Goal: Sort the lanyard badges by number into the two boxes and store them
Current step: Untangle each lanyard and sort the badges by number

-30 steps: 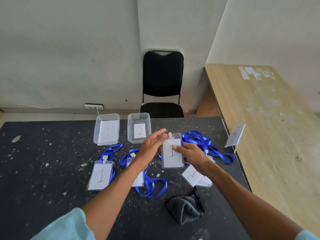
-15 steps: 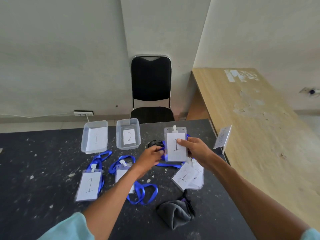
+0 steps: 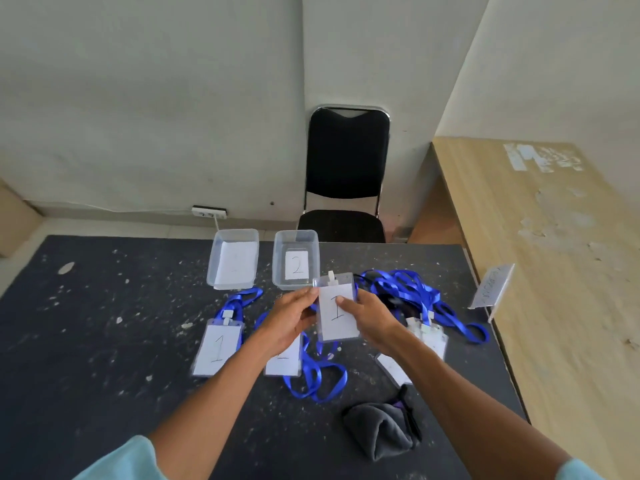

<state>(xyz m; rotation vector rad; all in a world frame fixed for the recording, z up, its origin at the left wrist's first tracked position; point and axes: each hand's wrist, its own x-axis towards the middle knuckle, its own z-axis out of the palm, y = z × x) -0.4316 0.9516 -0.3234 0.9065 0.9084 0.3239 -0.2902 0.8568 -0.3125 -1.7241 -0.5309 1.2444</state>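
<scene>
Since the frame half a second earlier, we note the left hand [image 3: 294,318] has risen off the tabletop [image 3: 104,341] and closed on the left edge of the held badge [image 3: 336,308], which before was carried by the right hand [image 3: 367,315] alone. Both hands now grip this badge, marked "1", upright above the tabletop, just in front of the box marked "2" [image 3: 296,259]. Its lanyard appears to trail down behind the hands, though we cannot tell how far it is gathered.

We judge this two-handed hold to be preparation for tidying the strap before the badge goes into the left box [image 3: 233,259], whose paper label is blurred here. That box holds no badge yet, as far as we can see. Two more "1" badges [image 3: 218,348] lie flat near the left forearm. A heap of blue lanyards [image 3: 408,289] and further badges remain to the right, unsorted.
</scene>
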